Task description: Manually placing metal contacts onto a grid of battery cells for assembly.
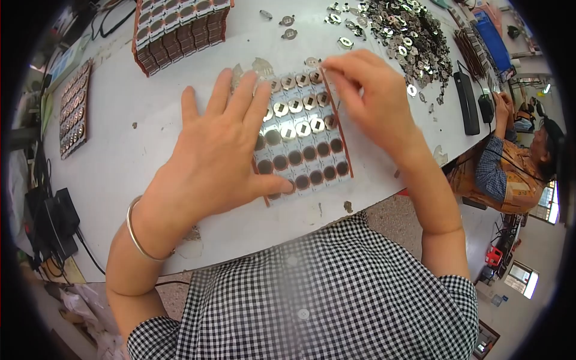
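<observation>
A flat panel of small round circuit boards (309, 157) with red-brown side edges lies on the table in front of me. Its upper rows bear shiny metal clips (295, 105); the lower rows show bare dark discs. My left hand (210, 150) is open, fingers spread over the panel's left side, with the thumb on a lower row. At the panel's upper right corner, my right hand (378, 99) is closed in a pinch. Whatever it may hold between thumb and fingertips is too small to make out. A loose clip (312, 61) lies just beyond the panel's far edge.
A tall stack of similar panels (183, 45) stands at the far left. Another filled panel (75, 111) lies at the left edge. A heap of metal clips (414, 39) spreads at the far right, near a black bar-shaped object (466, 102). Another person (510, 159) sits at right.
</observation>
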The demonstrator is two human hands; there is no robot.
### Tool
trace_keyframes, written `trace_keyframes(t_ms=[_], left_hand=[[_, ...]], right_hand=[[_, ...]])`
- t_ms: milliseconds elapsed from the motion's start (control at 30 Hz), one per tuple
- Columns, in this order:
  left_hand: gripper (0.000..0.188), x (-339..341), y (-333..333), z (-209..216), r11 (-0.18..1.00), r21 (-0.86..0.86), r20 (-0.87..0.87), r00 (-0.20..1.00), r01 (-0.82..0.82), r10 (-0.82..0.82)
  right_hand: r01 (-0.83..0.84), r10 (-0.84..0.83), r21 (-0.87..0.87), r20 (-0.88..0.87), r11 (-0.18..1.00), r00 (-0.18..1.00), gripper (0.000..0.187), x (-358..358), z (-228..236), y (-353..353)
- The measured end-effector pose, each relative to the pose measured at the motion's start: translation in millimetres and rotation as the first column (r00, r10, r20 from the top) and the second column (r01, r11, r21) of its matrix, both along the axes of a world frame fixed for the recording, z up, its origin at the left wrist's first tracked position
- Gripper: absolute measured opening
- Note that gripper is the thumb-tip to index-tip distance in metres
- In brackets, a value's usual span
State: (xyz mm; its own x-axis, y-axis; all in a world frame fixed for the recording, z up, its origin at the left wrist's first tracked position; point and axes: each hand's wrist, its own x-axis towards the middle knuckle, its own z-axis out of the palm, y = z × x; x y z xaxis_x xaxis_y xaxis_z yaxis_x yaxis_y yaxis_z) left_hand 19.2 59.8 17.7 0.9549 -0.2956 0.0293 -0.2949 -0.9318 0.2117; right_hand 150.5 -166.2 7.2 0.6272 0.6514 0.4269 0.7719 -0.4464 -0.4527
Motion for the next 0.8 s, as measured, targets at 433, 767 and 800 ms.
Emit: trace_keyframes(t_ms=[433,767,800], left_hand=[[0.125,1.5,-7.6,2.3,0.998,-0.034,-0.064,0.996,0.054,-0.056],[0.127,11.4,0.4,-10.5,0.988,-0.138,0.019,0.997,0.072,-0.07],[0.127,11.3,0.5,-10.1,0.987,-0.143,0.013,0.997,0.072,-0.07]], right_hand=[[-0.201,0.19,-0.243,-0.07,0.949,0.979,0.016,69.8,5.3,9.6],[-0.362,0.344,-0.288,-0.114,0.887,0.932,0.025,65.7,14.8,5.5],[-0.372,0.354,-0.294,-0.115,0.88,0.928,0.026,65.9,15.0,5.4]])
